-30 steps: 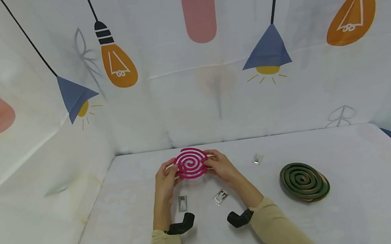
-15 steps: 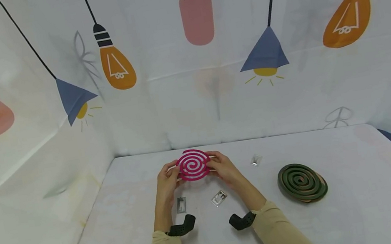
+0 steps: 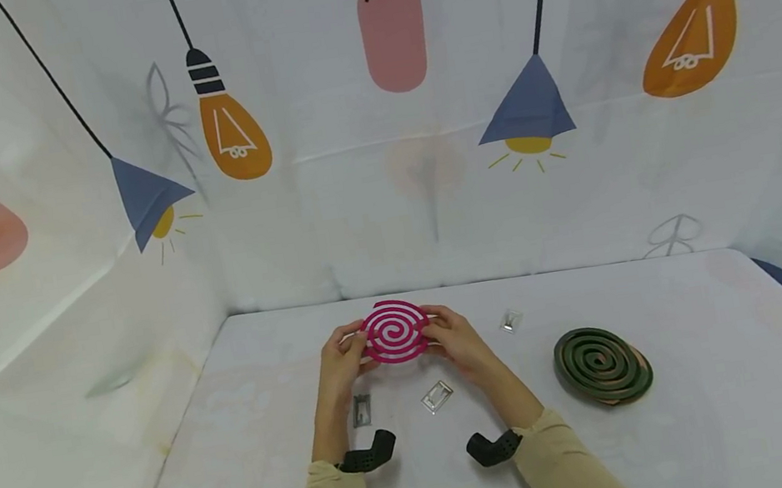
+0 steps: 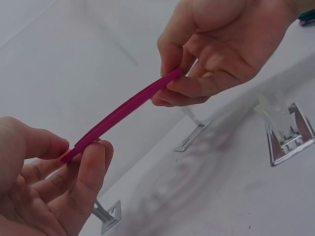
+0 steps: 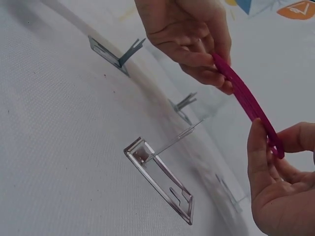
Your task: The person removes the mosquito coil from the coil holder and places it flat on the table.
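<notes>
Both hands hold a magenta spiral mosquito coil by opposite edges, raised above the table with its flat face toward the head camera. My left hand pinches its left edge between thumb and fingers; my right hand pinches the right edge. Seen edge-on in the left wrist view, the coil bends slightly between the fingers. Below the hands, two metal coil stands lie on the table: one stand by the left wrist, another stand between the forearms, its prong upright in the right wrist view.
A third metal stand lies farther back on the right. To the right of my right forearm sits a stack of dark green mosquito coils. The white table meets a printed cloth backdrop at its far edge.
Both hands and the coil have shifted a little to the right and slightly nearer. The grip on the coil stays the same; the stands and green coils stay in place on the table.
</notes>
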The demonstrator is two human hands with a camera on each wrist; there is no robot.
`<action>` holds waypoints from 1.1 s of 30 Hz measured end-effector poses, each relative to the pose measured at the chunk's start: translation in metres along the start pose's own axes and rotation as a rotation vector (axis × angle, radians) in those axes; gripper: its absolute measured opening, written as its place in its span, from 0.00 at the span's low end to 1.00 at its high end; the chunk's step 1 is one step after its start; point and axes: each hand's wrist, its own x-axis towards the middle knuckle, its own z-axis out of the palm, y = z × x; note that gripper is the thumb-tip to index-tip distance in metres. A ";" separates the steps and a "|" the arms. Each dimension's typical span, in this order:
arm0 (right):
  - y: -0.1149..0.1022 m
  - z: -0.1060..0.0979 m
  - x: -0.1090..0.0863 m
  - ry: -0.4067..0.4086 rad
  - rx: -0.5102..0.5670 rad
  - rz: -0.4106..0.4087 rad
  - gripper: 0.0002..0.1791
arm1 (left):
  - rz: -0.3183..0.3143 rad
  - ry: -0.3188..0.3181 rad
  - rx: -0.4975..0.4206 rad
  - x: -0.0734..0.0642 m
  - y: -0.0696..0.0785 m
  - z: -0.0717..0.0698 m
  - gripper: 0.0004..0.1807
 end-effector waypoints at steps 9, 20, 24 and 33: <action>0.000 -0.012 -0.005 -0.003 0.025 -0.001 0.22 | 0.021 -0.033 0.055 0.000 0.000 0.010 0.16; -0.005 -0.023 -0.010 -0.002 -0.001 -0.006 0.23 | 0.041 -0.064 0.067 -0.002 -0.002 0.019 0.17; -0.007 -0.026 -0.013 0.002 -0.002 -0.001 0.23 | 0.038 -0.066 0.068 -0.002 -0.002 0.023 0.17; -0.011 -0.033 -0.015 -0.001 -0.025 -0.002 0.23 | 0.051 -0.079 0.027 -0.004 0.000 0.030 0.16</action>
